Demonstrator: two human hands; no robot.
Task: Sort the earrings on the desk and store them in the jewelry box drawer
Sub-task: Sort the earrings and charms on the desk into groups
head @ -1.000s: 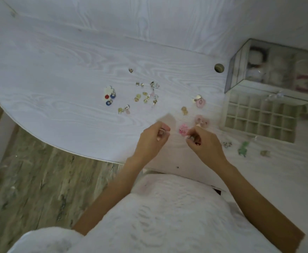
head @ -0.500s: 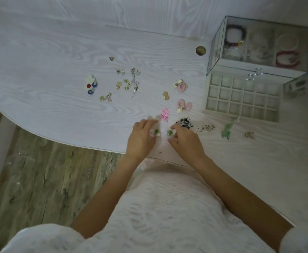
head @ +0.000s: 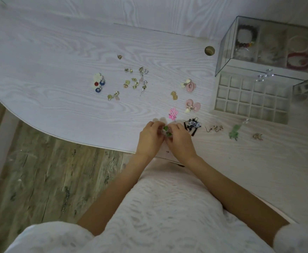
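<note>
My left hand [head: 150, 137] and my right hand [head: 180, 141] meet near the desk's front edge, fingers curled around small green earrings [head: 166, 130] pinched between them. A pink flower earring [head: 173, 113] and a black-and-white earring [head: 192, 124] lie just beyond my hands. Many more earrings are scattered over the white desk [head: 58, 73]: a gold cluster [head: 134, 81], a blue, red and white group [head: 98, 83], pink hoops [head: 190, 85]. The jewelry box [head: 270, 50] stands at the far right with its gridded drawer [head: 250, 99] pulled out.
A green dangling earring [head: 234, 134], small hook earrings [head: 215, 128] and a gold piece [head: 257, 136] lie to the right of my hands. A round cable hole [head: 209, 50] sits beside the box. The desk's curved edge drops to a wooden floor [head: 39, 170] on the left.
My hands came down to the desk and moved together; they now hold the green earrings between them. The view shifted, showing more of the jewelry box.
</note>
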